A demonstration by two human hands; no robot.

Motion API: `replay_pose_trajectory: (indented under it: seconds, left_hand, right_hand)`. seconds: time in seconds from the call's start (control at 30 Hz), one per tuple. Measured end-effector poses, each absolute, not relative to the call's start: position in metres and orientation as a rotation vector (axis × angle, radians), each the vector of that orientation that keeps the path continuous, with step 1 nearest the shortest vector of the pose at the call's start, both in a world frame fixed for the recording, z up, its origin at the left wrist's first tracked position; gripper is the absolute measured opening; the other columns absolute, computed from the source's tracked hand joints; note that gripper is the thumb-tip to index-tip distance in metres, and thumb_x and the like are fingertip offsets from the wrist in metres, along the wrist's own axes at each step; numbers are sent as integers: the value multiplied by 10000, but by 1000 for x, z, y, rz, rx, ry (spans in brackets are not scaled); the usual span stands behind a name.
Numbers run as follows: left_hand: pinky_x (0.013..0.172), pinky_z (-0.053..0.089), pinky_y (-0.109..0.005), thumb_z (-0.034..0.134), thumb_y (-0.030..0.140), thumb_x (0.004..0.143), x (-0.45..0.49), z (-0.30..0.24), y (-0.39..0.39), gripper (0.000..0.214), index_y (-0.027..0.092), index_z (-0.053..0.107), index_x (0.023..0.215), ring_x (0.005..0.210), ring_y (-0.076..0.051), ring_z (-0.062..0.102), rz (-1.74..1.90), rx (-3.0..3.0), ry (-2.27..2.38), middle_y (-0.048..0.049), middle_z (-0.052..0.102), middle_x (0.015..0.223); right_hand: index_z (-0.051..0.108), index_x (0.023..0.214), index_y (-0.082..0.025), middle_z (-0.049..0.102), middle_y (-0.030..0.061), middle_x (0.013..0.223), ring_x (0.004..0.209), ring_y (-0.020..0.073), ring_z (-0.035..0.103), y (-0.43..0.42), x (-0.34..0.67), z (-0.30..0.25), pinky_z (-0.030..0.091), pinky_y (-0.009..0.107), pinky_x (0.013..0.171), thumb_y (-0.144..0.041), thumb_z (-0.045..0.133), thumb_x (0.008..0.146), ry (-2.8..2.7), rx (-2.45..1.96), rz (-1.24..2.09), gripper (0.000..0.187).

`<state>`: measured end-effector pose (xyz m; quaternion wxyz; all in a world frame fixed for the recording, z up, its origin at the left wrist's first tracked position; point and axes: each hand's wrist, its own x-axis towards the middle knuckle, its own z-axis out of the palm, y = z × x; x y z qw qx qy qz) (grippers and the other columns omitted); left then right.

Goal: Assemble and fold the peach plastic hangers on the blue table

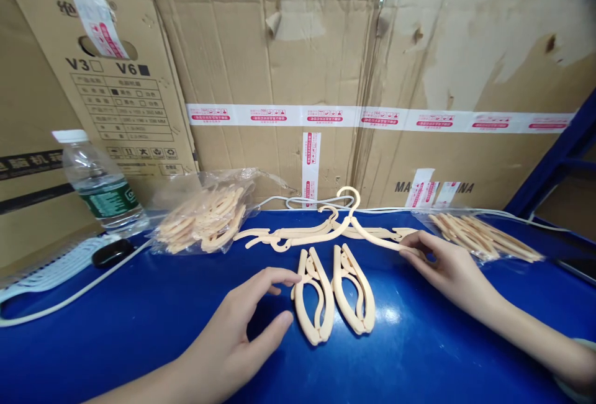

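Note:
Two folded cream plastic hangers lie side by side on the blue table, one on the left (pixel 315 295) and one on the right (pixel 354 290). My left hand (pixel 244 323) hovers just left of them, fingers spread and curved, holding nothing. Behind them lie unfolded cream hangers (pixel 298 234) with hooks pointing up. My right hand (pixel 440 261) pinches the right arm tip of the top unfolded hanger (pixel 372 237).
A clear bag of cream hanger parts (pixel 205 215) sits at back left, another bag of long parts (pixel 484 234) at back right. A water bottle (pixel 97 184), a black object (pixel 113 252), white cable (pixel 69 295) and pale blue hangers (pixel 51 267) lie left. Cardboard boxes (pixel 326 69) wall the back.

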<state>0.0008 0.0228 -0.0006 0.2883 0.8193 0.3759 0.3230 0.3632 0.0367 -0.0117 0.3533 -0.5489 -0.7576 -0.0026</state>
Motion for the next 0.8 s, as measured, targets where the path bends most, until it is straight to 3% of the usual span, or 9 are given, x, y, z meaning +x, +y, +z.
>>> replay_pose_trajectory:
  seconds: [0.2, 0.37, 0.5, 0.67, 0.8]
  left_hand:
    - [1042, 487, -428, 552, 340, 920, 0, -8, 38, 344, 266, 577, 1255, 1222, -264, 568, 880, 1796, 1014, -76, 620, 1288]
    - [1065, 453, -501, 619, 410, 868, 1, -13, 46, 741, 242, 267, 1499, 1269, -310, 543, 1028, 1473, 1067, -161, 336, 1555]
    - [1051, 464, -479, 645, 438, 860, 0, -17, 48, 802, 289, 216, 1522, 1275, -318, 531, 1105, 1440, 1046, -136, 236, 1599]
    - [1023, 484, -448, 634, 368, 892, -1, -20, 42, 792, 393, 162, 1527, 1248, -273, 533, 1102, 1526, 957, -80, 319, 1549]
    - [1032, 469, -417, 596, 330, 911, 0, -18, 37, 682, 385, 272, 1509, 1205, -232, 552, 1002, 1665, 925, -61, 472, 1451]
  right_hand:
    - [605, 903, -211, 661, 48, 767, 658, 202, 627, 30, 359, -7, 498, 290, 529, -466, 531, 943, -1838, -1396, -72, 268]
    - [606, 963, -217, 688, 65, 866, 740, 216, 664, 23, 352, -8, 529, 294, 576, -413, 542, 942, -1842, -1369, -85, 207]
    - [626, 999, -223, 699, 80, 936, 771, 219, 678, 19, 346, -6, 537, 288, 565, -395, 537, 947, -1875, -1328, -86, 200]
    - [622, 1025, -237, 672, 48, 886, 714, 182, 647, 16, 342, -4, 525, 268, 549, -326, 515, 969, -1975, -1285, -71, 150]
    - [619, 1040, -234, 667, 49, 862, 711, 182, 650, 10, 337, -4, 530, 267, 558, -298, 501, 977, -2036, -1253, -43, 148]
